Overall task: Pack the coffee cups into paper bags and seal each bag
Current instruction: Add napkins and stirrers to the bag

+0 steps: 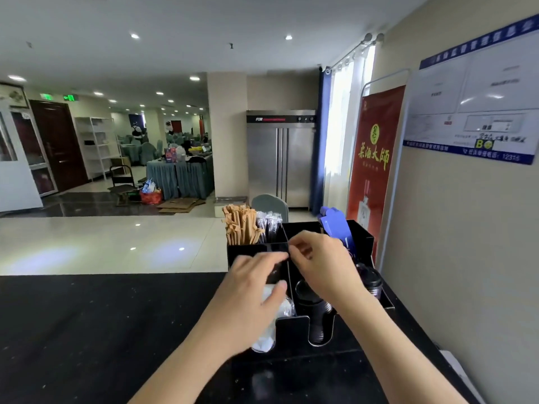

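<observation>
Dark surface [87, 330] carries a black organizer [361, 237]. Both hands hover over it: left hand [250, 290] looks relaxed, right hand [323, 263] pinches something tiny, can't tell what. Lidded coffee cup [369, 279] sits just right of the right hand.

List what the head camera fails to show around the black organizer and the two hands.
- Left hand: motion-blurred fingers; whether they grip the white lid stack is unclear.
- Right hand: whatever its fingertips pinch is too small and blurred to name.
- Black organizer: its middle compartments are hidden behind both hands.
- Dark lidded cup: partly covered by the right wrist.
- Paper bags: none identifiable; the blue items are unclear.
</observation>
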`<state>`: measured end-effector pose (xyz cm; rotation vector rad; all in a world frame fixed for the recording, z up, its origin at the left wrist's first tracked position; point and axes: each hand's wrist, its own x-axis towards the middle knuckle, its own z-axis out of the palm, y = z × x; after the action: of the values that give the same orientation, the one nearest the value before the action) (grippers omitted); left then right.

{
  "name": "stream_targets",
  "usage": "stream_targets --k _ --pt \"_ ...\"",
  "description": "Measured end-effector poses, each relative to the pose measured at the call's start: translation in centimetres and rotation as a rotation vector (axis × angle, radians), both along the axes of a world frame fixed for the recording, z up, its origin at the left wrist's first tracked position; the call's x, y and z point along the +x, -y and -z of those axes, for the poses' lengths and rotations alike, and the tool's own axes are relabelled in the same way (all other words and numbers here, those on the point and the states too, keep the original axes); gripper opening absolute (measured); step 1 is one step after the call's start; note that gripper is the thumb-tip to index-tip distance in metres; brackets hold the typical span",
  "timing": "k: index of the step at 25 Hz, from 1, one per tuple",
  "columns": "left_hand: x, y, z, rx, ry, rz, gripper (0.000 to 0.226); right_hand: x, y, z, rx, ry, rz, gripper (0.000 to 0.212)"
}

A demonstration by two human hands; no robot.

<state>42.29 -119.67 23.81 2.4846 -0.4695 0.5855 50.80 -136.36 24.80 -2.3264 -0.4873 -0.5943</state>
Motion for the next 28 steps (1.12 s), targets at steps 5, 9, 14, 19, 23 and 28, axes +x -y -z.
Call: stream_targets --k 5,9,14,19,23,28 --pt "4.2 -0.3 0.7 -0.061 -0.065 -0.091 0.045 4.9 -2.5 0.3 -0.115 0.015 0.020 0.020" --pt "6.6 -1.2 1.5 -0.074 -0.122 -0.136 0.045 7.7 -4.1 0.1 -0.196 0.042 0.056 0.020" --pt "8.1 -1.8 2.2 -0.050 -0.149 -0.181 0.047 10.6 -6.0 0.0 -0.278 -0.034 0.071 0.020" --pt "8.5 -2.3 2.5 -0.023 -0.116 -0.159 0.048 12.5 -7.3 0.2 -0.340 -0.140 0.083 0.027" --pt "8.3 -2.5 2.5 -0.032 -0.079 -0.144 0.045 13.2 -7.8 0.1 -0.274 -0.228 0.027 0.015" --pt "8.1 -2.9 2.7 -0.077 -0.086 -0.125 0.038 13.4 -7.6 0.0 -0.160 -0.321 -0.024 0.015"
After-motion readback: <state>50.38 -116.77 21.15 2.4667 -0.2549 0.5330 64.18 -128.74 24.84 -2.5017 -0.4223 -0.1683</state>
